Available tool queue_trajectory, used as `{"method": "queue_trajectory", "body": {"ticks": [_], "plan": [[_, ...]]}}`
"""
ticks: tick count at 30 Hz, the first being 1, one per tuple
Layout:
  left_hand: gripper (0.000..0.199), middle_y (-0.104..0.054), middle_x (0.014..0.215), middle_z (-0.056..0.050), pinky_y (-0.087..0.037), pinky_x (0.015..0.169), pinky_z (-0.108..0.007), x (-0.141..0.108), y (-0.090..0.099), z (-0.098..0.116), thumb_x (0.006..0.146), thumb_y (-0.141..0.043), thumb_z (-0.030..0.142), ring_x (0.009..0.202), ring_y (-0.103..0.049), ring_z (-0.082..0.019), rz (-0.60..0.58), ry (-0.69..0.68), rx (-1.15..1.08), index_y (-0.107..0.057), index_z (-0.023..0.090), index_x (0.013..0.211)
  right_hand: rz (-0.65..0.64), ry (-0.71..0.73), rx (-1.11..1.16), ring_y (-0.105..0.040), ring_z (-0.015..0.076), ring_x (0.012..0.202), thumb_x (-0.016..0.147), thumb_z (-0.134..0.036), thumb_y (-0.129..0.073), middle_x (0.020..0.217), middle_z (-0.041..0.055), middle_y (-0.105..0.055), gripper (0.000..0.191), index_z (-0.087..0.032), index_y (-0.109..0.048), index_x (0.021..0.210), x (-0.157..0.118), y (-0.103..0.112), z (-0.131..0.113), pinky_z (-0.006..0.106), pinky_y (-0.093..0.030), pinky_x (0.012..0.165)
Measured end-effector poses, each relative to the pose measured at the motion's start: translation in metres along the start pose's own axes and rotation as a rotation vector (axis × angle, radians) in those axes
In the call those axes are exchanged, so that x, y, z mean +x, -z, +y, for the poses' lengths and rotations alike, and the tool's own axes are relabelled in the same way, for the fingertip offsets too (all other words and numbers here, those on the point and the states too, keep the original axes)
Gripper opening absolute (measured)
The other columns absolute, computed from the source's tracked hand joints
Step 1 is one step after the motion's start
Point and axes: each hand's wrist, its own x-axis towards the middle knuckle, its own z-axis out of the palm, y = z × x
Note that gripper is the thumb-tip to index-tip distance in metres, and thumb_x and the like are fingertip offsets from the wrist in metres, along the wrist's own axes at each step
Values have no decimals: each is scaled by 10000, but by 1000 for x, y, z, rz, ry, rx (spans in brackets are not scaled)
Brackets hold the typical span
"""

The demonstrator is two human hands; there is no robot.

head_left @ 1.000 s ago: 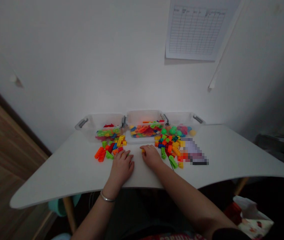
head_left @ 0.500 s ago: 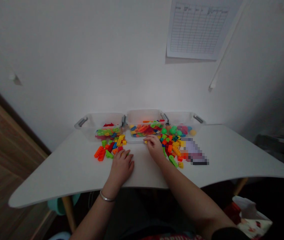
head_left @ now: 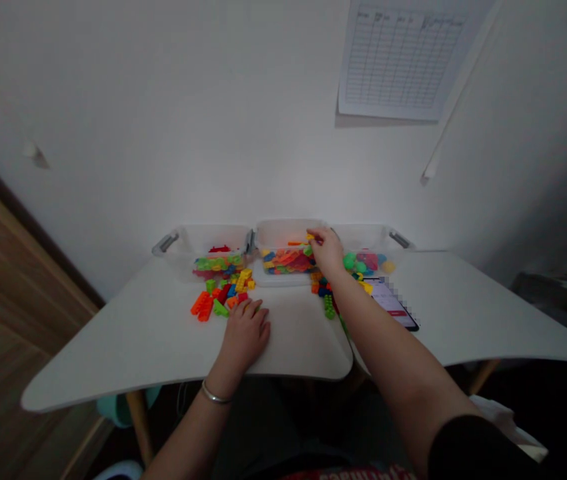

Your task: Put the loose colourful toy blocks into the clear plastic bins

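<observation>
My right hand [head_left: 327, 251] is over the right side of the middle clear bin [head_left: 288, 230], its fingers pinched on a small yellow toy brick [head_left: 310, 237]. Inside that bin lie many coloured bricks [head_left: 288, 260]. My left hand [head_left: 247, 330] rests on the white table [head_left: 293, 340] with fingers spread, its tips by the left pile of loose bricks [head_left: 224, 293]. Orange bricks [head_left: 202, 305] lie at that pile's near left. A second pile, with a green brick [head_left: 329, 307], is partly hidden by my right forearm.
A left clear bin [head_left: 188, 237] holds green and red pieces. The right clear bin [head_left: 363, 235] contains balls and rounded pieces. A phone [head_left: 393, 303] lies on the table at the right. A printed sheet [head_left: 396, 63] hangs on the wall.
My right hand has moved forward and up from the table in front of the middle bin to above it, carrying the yellow brick. My left hand stays nearly in place.
</observation>
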Motion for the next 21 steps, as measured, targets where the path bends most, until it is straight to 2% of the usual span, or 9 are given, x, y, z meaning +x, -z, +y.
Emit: {"method": "queue_trajectory", "body": {"ticks": [4, 10, 14, 18, 21], "plan": [[282, -650, 1240, -126, -427, 1042, -545, 0, 2, 1, 839, -552, 225, 1186, -524, -320, -9, 9, -12, -701, 178, 1073, -87, 61, -96, -630, 214, 956, 837, -158, -511, 979, 93, -716, 245, -172, -730, 947, -3, -3, -5, 393, -479, 952], [284, -651, 1242, -118, -434, 1031, -547, 0, 4, 2, 835, -551, 226, 1184, -526, -326, -18, 14, -3, -702, 185, 1073, -234, 119, -168, -624, 240, 1019, 789, -104, -514, 1043, 106, -717, 293, -163, -712, 997, -9, -8, -7, 450, -448, 995], [284, -649, 1246, -111, -432, 1031, -543, 0, 3, 2, 839, -540, 228, 1179, -527, -323, -11, 2, 1, -700, 193, 1071, -190, 151, -108, -599, 246, 1068, 787, -125, -514, 1079, 106, -702, 301, -170, -695, 1023, -13, -6, -4, 476, -408, 1041], [282, -651, 1240, -112, -429, 1035, -538, 0, 2, 2, 837, -543, 230, 1177, -529, -320, -15, 4, 12, -699, 191, 1067, -76, 124, -31, -596, 228, 1045, 813, -155, -487, 1076, 92, -698, 297, -178, -683, 1035, -16, 1, -10, 436, -431, 1016], [282, -651, 1239, -114, -429, 1034, -544, 1, 3, 2, 835, -546, 231, 1180, -527, -321, -23, 6, 13, -698, 191, 1069, -64, 148, 39, -605, 217, 1016, 839, -172, -466, 1061, 92, -696, 294, -177, -681, 1040, -29, 2, -16, 396, -462, 970]]}}
